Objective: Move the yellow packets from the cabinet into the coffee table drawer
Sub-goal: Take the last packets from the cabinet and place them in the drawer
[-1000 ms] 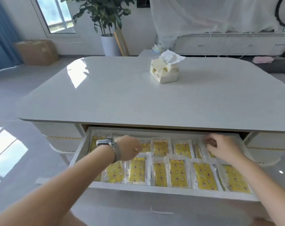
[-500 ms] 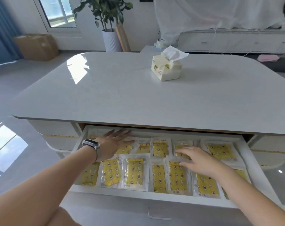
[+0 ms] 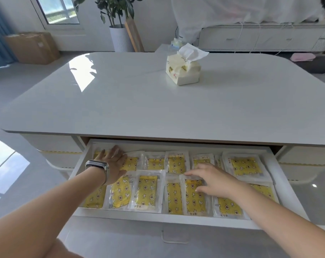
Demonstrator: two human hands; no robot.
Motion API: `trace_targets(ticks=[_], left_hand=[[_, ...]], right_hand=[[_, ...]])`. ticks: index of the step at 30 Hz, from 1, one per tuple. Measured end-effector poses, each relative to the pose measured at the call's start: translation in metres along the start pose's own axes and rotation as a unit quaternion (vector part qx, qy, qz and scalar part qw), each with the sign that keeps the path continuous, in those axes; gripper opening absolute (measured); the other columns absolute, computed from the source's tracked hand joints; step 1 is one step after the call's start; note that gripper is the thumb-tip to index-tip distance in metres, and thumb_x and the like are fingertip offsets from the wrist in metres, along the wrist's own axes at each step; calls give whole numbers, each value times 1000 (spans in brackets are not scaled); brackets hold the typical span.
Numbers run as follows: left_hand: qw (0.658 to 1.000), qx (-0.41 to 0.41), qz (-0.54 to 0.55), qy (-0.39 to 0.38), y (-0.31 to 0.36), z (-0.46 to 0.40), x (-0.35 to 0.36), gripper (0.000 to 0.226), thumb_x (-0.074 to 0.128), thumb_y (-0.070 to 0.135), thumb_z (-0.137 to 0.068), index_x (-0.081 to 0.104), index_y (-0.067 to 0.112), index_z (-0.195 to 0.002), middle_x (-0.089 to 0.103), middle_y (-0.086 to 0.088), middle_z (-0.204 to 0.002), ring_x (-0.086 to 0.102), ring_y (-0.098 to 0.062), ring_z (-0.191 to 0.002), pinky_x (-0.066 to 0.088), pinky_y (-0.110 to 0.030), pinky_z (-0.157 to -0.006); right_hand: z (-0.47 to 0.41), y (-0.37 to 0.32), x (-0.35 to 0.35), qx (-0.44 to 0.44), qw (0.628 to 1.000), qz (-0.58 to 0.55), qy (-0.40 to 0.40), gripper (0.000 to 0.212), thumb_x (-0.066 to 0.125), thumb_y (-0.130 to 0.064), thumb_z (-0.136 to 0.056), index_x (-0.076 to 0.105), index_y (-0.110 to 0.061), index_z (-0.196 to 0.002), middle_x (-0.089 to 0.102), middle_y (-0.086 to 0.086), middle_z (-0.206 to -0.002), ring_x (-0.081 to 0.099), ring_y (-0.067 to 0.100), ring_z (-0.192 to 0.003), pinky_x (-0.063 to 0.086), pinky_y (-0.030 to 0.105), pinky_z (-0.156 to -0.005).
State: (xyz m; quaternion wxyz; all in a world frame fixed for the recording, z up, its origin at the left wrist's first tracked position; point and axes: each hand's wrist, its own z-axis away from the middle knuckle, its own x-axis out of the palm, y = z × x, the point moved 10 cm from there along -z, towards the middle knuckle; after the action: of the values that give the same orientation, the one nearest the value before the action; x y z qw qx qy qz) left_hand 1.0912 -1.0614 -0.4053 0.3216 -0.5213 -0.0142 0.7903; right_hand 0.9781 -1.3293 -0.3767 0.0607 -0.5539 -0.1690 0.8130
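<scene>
Both hands flat in the drawer [image 3: 176,219]

Left hand [image 3: 113,162] and right hand [image 3: 212,180] lay released, straight fingers pressing yellow packets [image 3: 146,190] under the desk [image 3: 158,108].

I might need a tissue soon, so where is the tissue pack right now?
In the head view, the tissue pack stands on the white coffee table top, right of centre toward the far edge, well beyond the open drawer.

Glossy grey floor [image 3: 18,94], sunlit window [image 3: 62,10], potted plant [image 3: 113,12], cardboard box [image 3: 32,47] — low white sideboard [image 3: 260,40]
</scene>
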Motion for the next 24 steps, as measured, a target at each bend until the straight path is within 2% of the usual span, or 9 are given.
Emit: trace_targets(ticks=[3, 5, 7, 8, 10, 13, 19, 21, 24], left_hand=[[996, 28, 81, 15, 10, 0, -8, 64, 27, 43, -103, 0, 16, -156, -5, 0, -163, -9, -20, -150, 4, -47, -122], [972, 73, 217, 41, 12, 8, -24, 58, 31, 36, -104, 12, 17, -155, 13, 0, -161, 18, -22, -148, 19, -44, -120], [929, 60, 358, 72, -7, 20, -42, 50, 34, 28, -105, 22, 23, -153, 35, 7, -147, 52, -22, -122, 38, -36, -109], [916, 38, 389, 88, -18, 25, -45, 48, 33, 26, -105, 26, 24, -152, 45, 3, -141, 58, -21, -106, 44, -34, -102], [919, 2, 384, 89, -34, 31, -39, 47, 34, 20, -105, 28, 19, -151, 48, -12, -143, 57, -24, -103, 41, -31, -98], [942, 4, 334, 44, -31, 30, -15, 51, 37, 12, -103, 21, 10, -152, 23, -15, -159, 27, -27, -144, 20, -28, -113], [970, 3, 240, -35, -28, 16, 19, 58, 28, 14, -104, 0, 11, -155, -8, -7, -163, 0, -22, -151, 8, -36, -122], [973, 3, 228, -35, -24, 20, 10, 55, 28, 17, -105, 6, 12, -155, -6, -6, -163, 2, -21, -151, 9, -36, -122], [965, 15, 262, -13, -6, 42, -26, 57, 39, 31, -103, 18, 16, -154, 8, -6, -163, 25, -24, -146, 22, -35, -119]], right_hand=[[0, -1, 1, -4, 1000, -3, -3, 64, 69, -33, -87, 40, -45, -142, 47, -11, -138, 41, 11, -130, 36, 35, -110], [1, 1, -2, 3, 999, -32, -4, 65, 71, -34, -86, 40, -46, -142, 43, -13, -144, 38, 11, -134, 34, 36, -112], [3, 2, -12, 8, 997, -75, 20, 65, 71, -37, -85, 40, -45, -141, 38, -13, -148, 36, 10, -136, 32, 36, -113], [4, 2, -17, 7, 995, -87, 38, 63, 70, -38, -86, 41, -45, -141, 38, -12, -149, 35, 10, -136, 30, 36, -114], [5, 2, -23, 3, 995, -87, 57, 56, 67, -38, -89, 43, -43, -140, 38, -12, -149, 33, 10, -138, 28, 36, -115], [4, 4, -19, 2, 997, -62, 41, 47, 63, -36, -92, 47, -41, -136, 39, -10, -150, 32, 11, -140, 27, 37, -116], [6, 13, -19, 18, 998, -50, 37, 34, 58, -25, -95, 57, -31, -128, 53, -11, -138, 48, 8, -128, 38, 33, -110], [9, 14, -18, 27, 998, -56, 31, 32, 59, -24, -95, 59, -31, -126, 56, -12, -134, 50, 8, -124, 41, 35, -107], [21, 14, -30, 39, 991, -114, 56, 32, 59, -25, -95, 59, -31, -126, 57, -14, -130, 53, 3, -114, 44, 28, -102]])
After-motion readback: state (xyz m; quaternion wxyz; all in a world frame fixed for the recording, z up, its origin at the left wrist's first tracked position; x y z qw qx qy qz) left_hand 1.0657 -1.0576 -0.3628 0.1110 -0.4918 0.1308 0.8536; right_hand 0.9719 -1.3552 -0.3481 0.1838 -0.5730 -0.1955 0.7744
